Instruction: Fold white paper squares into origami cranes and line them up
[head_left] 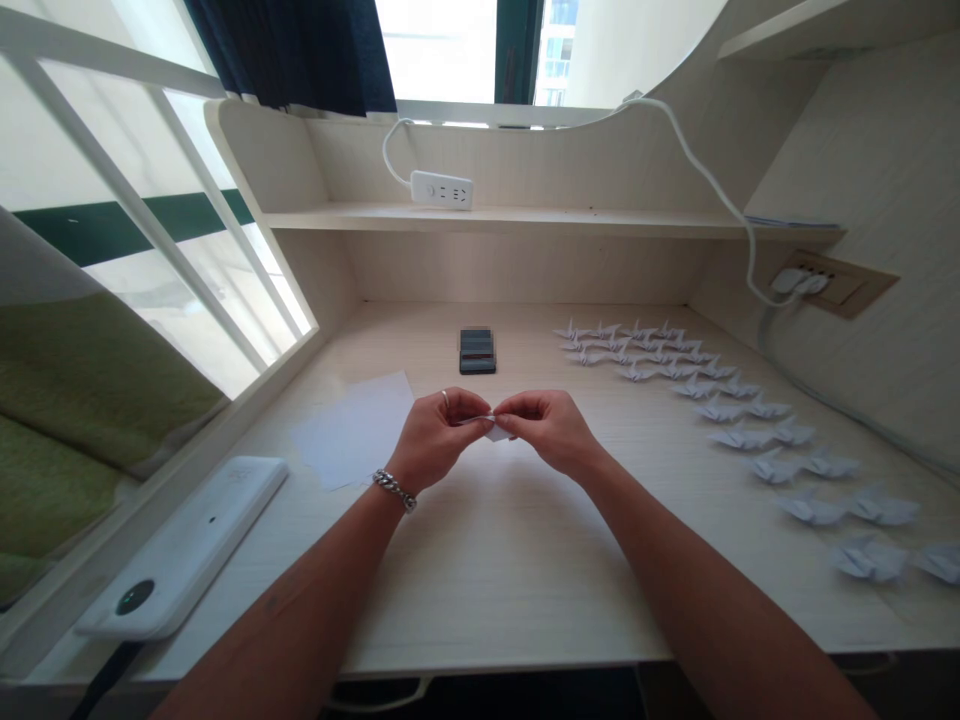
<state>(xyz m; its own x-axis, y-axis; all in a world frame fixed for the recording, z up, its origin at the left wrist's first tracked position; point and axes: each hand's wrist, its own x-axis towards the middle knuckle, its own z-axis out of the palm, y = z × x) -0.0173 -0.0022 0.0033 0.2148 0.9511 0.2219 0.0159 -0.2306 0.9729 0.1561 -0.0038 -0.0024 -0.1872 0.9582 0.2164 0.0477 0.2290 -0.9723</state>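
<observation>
Between my two hands is a small piece of folded white paper [498, 432], held above the middle of the desk. My left hand [442, 430], with a ring and a chain bracelet, pinches its left side between thumb and fingers. My right hand [551, 428] pinches the right side, its fingertips close to those of the left. Most of the paper is hidden by the fingers. Left of my left hand lie loose white paper sheets [349, 430]. Rows of folded white paper cranes [739, 437] stand to the right of my right hand.
A dark stand-like object [478, 350] lies behind my hands. A white power bank [191, 545] with a black cable rests at the left edge. On the back shelf [540, 218] is a white power strip [442, 190]. A cable runs to the wall socket [844, 283].
</observation>
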